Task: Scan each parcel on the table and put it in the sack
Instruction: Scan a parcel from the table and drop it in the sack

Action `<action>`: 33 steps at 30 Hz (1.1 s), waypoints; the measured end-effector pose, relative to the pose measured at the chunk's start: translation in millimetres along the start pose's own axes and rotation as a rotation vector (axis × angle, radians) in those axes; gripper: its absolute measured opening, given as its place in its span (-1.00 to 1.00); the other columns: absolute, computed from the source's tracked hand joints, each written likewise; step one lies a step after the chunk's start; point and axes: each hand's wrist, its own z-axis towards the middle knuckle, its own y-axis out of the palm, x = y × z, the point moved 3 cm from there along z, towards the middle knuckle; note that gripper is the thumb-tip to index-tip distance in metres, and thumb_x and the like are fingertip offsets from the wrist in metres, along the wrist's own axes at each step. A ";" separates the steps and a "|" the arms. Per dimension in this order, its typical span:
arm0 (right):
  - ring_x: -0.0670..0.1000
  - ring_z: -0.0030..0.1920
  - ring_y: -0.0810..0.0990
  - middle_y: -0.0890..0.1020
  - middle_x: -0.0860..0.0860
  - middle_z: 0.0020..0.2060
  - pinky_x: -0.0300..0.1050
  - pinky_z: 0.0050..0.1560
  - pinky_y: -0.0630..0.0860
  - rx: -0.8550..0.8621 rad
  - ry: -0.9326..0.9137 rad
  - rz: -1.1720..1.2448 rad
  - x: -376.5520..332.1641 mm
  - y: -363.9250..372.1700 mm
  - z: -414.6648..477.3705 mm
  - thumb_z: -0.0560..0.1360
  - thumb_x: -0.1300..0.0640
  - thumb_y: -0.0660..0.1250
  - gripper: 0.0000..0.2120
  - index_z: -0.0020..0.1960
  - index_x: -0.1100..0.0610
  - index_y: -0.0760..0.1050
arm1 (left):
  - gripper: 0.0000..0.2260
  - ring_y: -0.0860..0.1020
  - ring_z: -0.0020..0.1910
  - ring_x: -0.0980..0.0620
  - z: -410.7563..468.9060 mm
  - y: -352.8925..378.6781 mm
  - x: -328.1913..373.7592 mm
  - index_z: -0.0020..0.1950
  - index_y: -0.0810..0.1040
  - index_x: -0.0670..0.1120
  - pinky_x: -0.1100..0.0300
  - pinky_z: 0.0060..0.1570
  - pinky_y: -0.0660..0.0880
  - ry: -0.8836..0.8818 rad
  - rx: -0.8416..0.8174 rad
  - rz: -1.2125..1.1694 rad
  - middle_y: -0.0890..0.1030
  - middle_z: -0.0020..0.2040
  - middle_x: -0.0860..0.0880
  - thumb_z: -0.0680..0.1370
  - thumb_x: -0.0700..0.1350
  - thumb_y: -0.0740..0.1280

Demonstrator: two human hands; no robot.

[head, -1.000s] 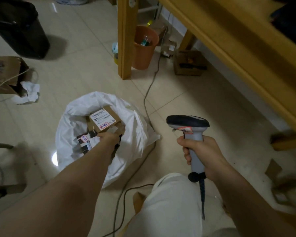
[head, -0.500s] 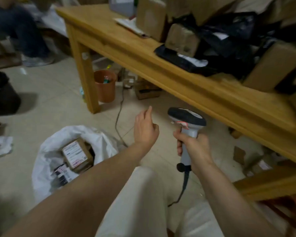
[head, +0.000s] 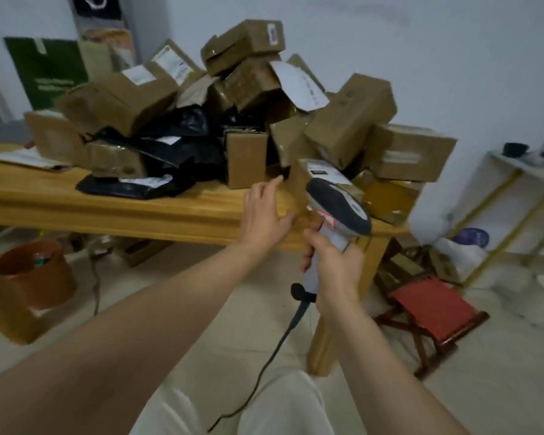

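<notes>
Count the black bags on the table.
3 bags show: a flat bag at the pile's front left, a second bag on it, a third bag higher, under the boxes. More may be hidden.

wall (head: 453, 42): pale blue | floor (head: 233, 309): beige tile | red folding stool (head: 434, 312) | white shelf (head: 515, 196)

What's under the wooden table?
Under the table, an orange bucket with something green inside and a cardboard box on the floor. Farther back is hidden.

Left hand (head: 262, 215) outstretched, fingers spread and empty; right hand (head: 333, 265) fisted around a grip.
</notes>
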 end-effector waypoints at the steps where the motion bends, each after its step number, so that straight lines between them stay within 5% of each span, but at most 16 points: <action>1: -0.02 -0.49 0.46 0.51 0.01 -0.51 -0.12 -0.40 0.45 0.037 -0.003 0.035 -3.7 -9.2 5.6 0.43 0.27 0.41 -0.94 -0.16 0.18 0.53 | -0.39 0.27 0.37 -0.07 6.5 8.4 13.9 0.52 0.22 -0.01 0.13 0.33 0.24 0.022 -0.026 -0.007 0.32 0.37 -0.11 0.52 -0.07 0.39; 5: -0.03 -0.51 0.44 0.50 0.02 -0.49 -0.17 -0.46 0.43 0.125 0.007 0.110 -11.8 -42.1 22.5 0.45 0.29 0.39 -0.92 -0.14 0.17 0.51 | -0.22 0.08 0.47 -0.17 28.6 44.3 52.7 0.57 0.02 0.07 0.00 0.41 0.20 0.046 -0.215 0.116 0.11 0.49 -0.15 0.48 -0.06 0.42; 10: -0.05 -0.55 0.42 0.49 0.06 -0.48 -0.20 -0.51 0.41 0.175 0.023 0.111 -11.6 -67.9 42.3 0.45 0.32 0.38 -0.92 -0.10 0.24 0.50 | 0.08 -0.14 0.54 -0.19 31.5 79.6 62.4 0.56 -0.30 0.01 -0.28 0.45 0.03 0.292 -0.367 0.719 -0.12 0.55 -0.16 0.40 0.03 0.51; 16: -0.01 -0.52 0.44 0.50 0.07 -0.47 -0.14 -0.44 0.43 0.164 0.055 0.075 -8.4 -74.2 58.2 0.42 0.31 0.39 -0.91 -0.08 0.26 0.51 | -0.15 0.11 0.49 -0.16 29.0 80.0 56.7 0.57 -0.08 -0.14 -0.11 0.45 0.15 0.414 -0.197 0.829 0.15 0.48 -0.18 0.46 -0.15 0.41; 27: 0.04 -0.43 0.46 0.49 0.09 -0.45 -0.09 -0.38 0.45 0.129 0.134 -0.006 -5.0 -54.0 57.6 0.44 0.30 0.37 -0.83 -0.30 0.19 0.45 | -0.21 0.14 0.50 -0.14 -1.9 34.2 19.0 0.56 0.08 -0.12 0.02 0.42 0.22 0.464 -0.150 0.684 0.20 0.49 -0.15 0.44 -0.12 0.44; 33: 0.01 -0.41 0.47 0.49 0.08 -0.41 -0.12 -0.36 0.47 0.113 0.178 -0.029 3.5 -37.4 50.4 0.48 0.25 0.37 -0.84 -0.24 0.17 0.43 | -0.12 0.43 0.31 -0.20 -20.2 17.0 1.9 0.41 0.31 -0.13 -0.05 0.13 0.52 0.499 -0.094 0.593 0.45 0.30 -0.18 0.16 -0.12 0.62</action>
